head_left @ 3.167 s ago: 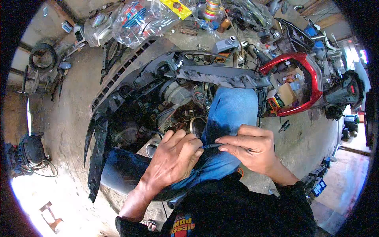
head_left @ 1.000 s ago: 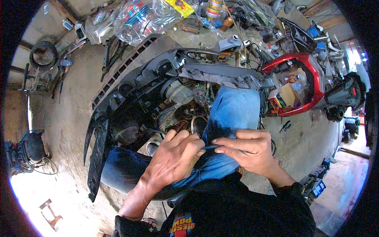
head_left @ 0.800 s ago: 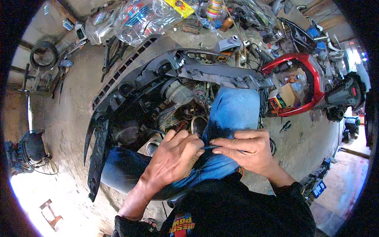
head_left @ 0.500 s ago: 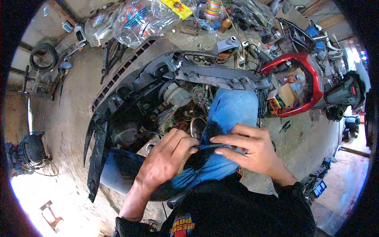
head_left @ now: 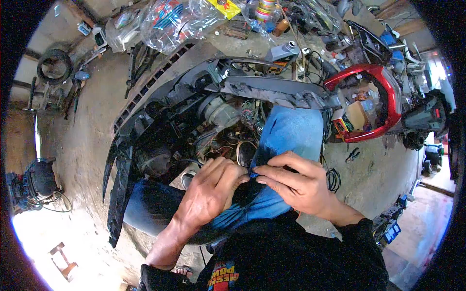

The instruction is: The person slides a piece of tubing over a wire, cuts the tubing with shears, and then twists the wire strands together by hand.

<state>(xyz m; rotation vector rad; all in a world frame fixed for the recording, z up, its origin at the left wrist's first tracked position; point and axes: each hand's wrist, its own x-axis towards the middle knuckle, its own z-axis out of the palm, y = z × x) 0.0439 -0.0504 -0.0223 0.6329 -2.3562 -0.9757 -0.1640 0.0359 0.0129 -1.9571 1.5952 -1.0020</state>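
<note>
My left hand [head_left: 209, 190] is closed in a pinch above my lap, its thumb and fingertips pressed together. Opposite it, my right hand [head_left: 302, 183] also pinches, with the fingertips of both hands nearly meeting. Between them sits a small dark piece with a bluish tint [head_left: 253, 175], mostly hidden by the fingers and too small to name. My jeans [head_left: 291, 131] are spread on both sides below the hands. Just beyond, wires [head_left: 228, 145] and a rounded grey housing [head_left: 221, 114] lie among dark plastic vehicle panels [head_left: 272, 89].
A long black panel [head_left: 121, 194] curves along my left. To the right lies a red U-shaped vehicle trim [head_left: 388, 106] around an opened carton [head_left: 357, 116]. Pliers [head_left: 352, 154] and a coiled black cable [head_left: 333, 180] rest on the floor. Plastic bags [head_left: 174, 24] lie at the back.
My right hand has moved left toward my left hand, closing the gap across which a dark strip was stretched. The view has shifted slightly.
</note>
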